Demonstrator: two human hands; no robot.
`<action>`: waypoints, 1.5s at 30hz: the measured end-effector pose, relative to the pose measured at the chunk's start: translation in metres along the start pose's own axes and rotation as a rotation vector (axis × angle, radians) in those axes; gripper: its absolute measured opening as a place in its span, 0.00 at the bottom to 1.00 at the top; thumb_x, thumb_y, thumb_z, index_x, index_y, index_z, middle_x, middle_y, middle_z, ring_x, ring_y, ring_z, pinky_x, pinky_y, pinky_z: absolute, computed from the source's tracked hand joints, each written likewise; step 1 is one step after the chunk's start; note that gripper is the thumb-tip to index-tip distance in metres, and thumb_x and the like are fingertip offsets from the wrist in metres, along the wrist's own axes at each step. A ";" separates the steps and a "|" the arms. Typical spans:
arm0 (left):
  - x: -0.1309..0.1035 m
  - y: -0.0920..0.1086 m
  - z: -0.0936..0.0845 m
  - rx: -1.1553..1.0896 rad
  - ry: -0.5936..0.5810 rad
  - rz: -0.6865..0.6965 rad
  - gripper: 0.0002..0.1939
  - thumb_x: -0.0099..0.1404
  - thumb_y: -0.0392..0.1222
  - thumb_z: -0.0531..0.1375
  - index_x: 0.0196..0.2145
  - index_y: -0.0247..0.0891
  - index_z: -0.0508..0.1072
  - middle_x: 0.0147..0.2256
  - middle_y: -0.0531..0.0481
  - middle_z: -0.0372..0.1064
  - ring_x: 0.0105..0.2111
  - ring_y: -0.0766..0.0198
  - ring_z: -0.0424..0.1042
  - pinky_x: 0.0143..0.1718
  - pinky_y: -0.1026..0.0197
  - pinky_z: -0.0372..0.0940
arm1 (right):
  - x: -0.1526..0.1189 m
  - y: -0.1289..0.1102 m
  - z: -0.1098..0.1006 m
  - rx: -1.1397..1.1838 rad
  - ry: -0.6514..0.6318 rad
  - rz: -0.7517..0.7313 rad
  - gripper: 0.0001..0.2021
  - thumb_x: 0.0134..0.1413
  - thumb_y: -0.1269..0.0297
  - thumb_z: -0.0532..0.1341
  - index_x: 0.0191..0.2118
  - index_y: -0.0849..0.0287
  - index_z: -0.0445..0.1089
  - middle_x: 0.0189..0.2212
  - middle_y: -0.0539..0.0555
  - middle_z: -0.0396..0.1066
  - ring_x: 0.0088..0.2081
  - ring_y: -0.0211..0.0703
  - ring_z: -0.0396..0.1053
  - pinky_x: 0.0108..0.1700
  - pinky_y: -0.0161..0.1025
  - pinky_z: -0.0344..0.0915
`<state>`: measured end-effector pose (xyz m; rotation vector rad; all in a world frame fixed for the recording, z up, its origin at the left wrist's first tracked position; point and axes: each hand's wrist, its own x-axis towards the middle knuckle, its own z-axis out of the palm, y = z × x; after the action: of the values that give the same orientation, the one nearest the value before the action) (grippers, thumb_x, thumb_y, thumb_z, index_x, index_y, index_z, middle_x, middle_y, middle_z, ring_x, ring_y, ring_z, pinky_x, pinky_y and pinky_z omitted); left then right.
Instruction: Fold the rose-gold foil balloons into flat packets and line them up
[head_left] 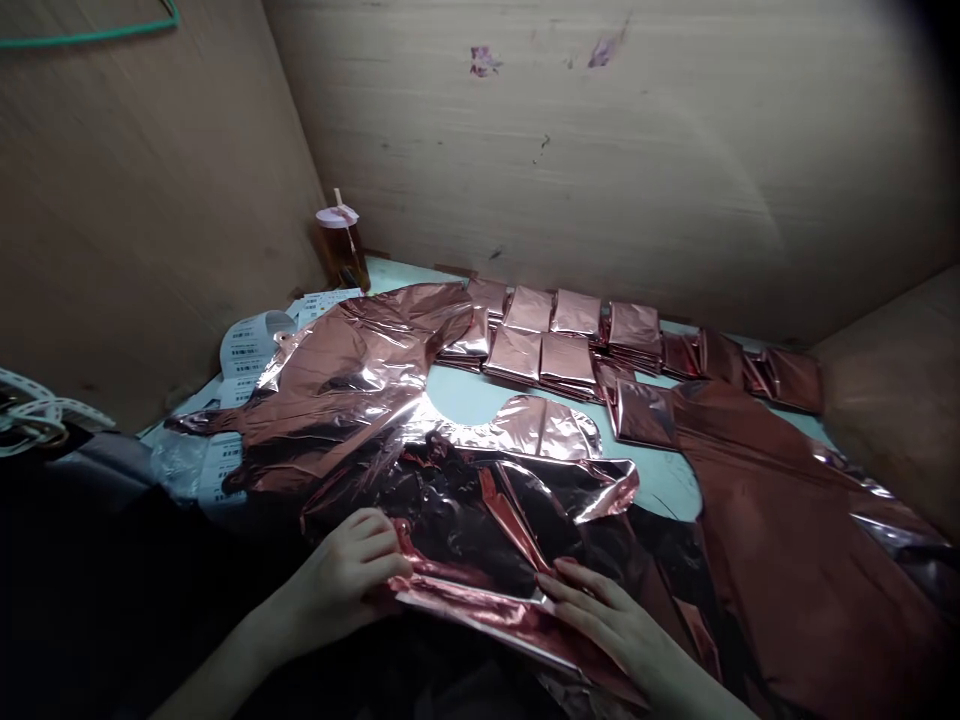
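A flat, uninflated rose-gold foil balloon (pixel 465 520) lies creased across the table edge in front of me. My left hand (pixel 356 565) is closed on its near left edge, fingers curled and the thumb mostly hidden. Stretched fingers of my right hand (pixel 600 610) lie on the foil further right, beside a raised crease; that thumb is out of sight. Beyond my left hand spreads another curved foil piece (pixel 337 385), and a large foil sheet (pixel 795 540) covers the right side. Whether these pieces are joined is unclear.
Several folded foil packets (pixel 566 360) sit in rows along the back of the pale table (pixel 457 390). A lidded cup (pixel 343 250) with a straw stands in the back left corner, near a strip of printed labels (pixel 244 355). Board walls (pixel 600 150) enclose the table.
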<state>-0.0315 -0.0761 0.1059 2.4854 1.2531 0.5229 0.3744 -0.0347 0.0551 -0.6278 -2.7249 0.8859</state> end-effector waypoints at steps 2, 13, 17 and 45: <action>-0.025 -0.010 0.001 -0.079 0.044 0.010 0.16 0.61 0.44 0.68 0.46 0.42 0.72 0.42 0.48 0.74 0.49 0.56 0.69 0.52 0.54 0.65 | -0.004 0.007 0.011 -0.184 0.013 -0.047 0.31 0.66 0.70 0.54 0.70 0.48 0.47 0.66 0.53 0.56 0.70 0.48 0.45 0.67 0.52 0.54; -0.050 -0.023 0.061 -0.393 0.098 0.035 0.08 0.72 0.39 0.56 0.45 0.39 0.75 0.52 0.43 0.73 0.59 0.54 0.67 0.64 0.46 0.58 | -0.006 0.009 0.021 0.064 0.211 -0.005 0.21 0.69 0.68 0.52 0.64 0.47 0.62 0.60 0.52 0.66 0.64 0.42 0.60 0.62 0.42 0.64; -0.029 -0.018 0.048 -0.555 0.070 -0.199 0.14 0.69 0.47 0.58 0.48 0.40 0.77 0.51 0.44 0.75 0.58 0.52 0.69 0.64 0.47 0.58 | 0.002 0.013 0.017 0.358 0.387 0.271 0.16 0.65 0.55 0.57 0.51 0.52 0.76 0.49 0.58 0.76 0.53 0.51 0.72 0.53 0.45 0.72; 0.075 0.047 0.116 0.452 0.074 -0.259 0.32 0.70 0.53 0.53 0.68 0.47 0.53 0.70 0.49 0.44 0.68 0.35 0.41 0.64 0.28 0.41 | 0.078 -0.027 0.045 -0.703 0.487 0.380 0.26 0.67 0.58 0.51 0.68 0.54 0.53 0.66 0.57 0.56 0.68 0.57 0.46 0.63 0.56 0.53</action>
<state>0.0951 -0.0539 0.0367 2.6044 1.8646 0.2911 0.2817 -0.0421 0.0407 -1.3119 -2.4353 -0.2142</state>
